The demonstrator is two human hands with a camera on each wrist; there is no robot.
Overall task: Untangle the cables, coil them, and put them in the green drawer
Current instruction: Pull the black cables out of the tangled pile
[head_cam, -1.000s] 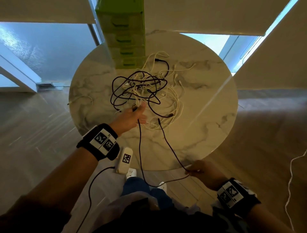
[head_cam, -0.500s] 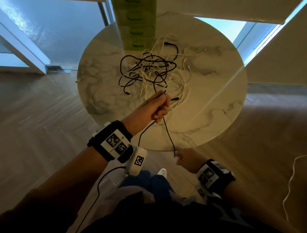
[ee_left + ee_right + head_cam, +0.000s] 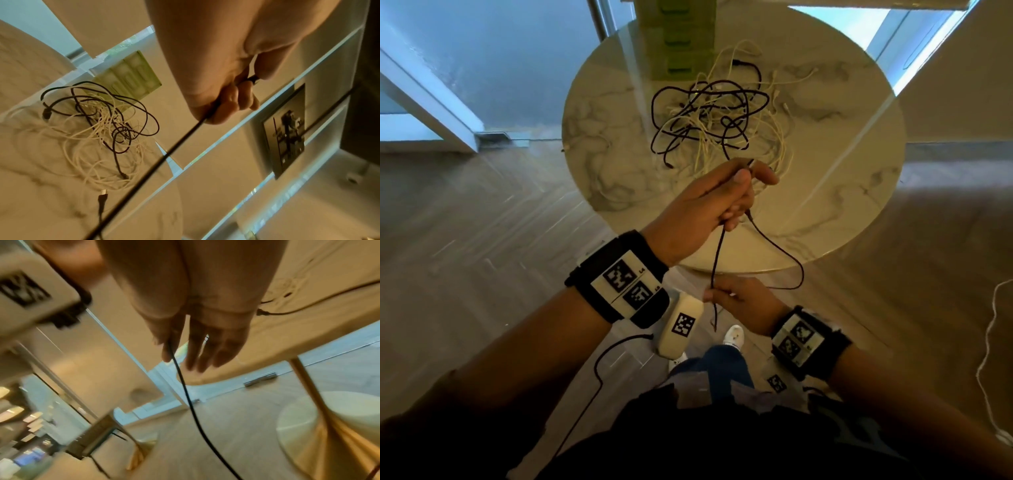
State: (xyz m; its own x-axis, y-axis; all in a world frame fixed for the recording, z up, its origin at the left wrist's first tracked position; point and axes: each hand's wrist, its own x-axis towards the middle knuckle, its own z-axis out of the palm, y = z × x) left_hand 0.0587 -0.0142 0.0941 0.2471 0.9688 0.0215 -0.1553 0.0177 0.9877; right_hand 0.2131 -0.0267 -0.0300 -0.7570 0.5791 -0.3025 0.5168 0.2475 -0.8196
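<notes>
A tangle of black and white cables (image 3: 722,123) (image 3: 98,128) lies on the round marble table (image 3: 859,192). My left hand (image 3: 726,202) (image 3: 224,100) is lifted over the table's near part and grips a black cable (image 3: 717,253) (image 3: 179,142) in a fist. That cable hangs in a loop to my right hand (image 3: 726,296) (image 3: 174,344), which pinches it between thumb and forefinger below the table edge; the other fingers are straight. Its free end dangles below. The green drawer unit (image 3: 676,37) (image 3: 131,78) stands at the table's far side.
Wooden floor surrounds the table. A white cable (image 3: 993,346) lies on the floor at the right. The table's pedestal (image 3: 320,415) stands to the right of my right hand. Glass walls and a white frame stand to the left.
My left hand has lifted the black cable out of the pile and drawn it toward me. My right hand has moved left along it, closer under the left hand.
</notes>
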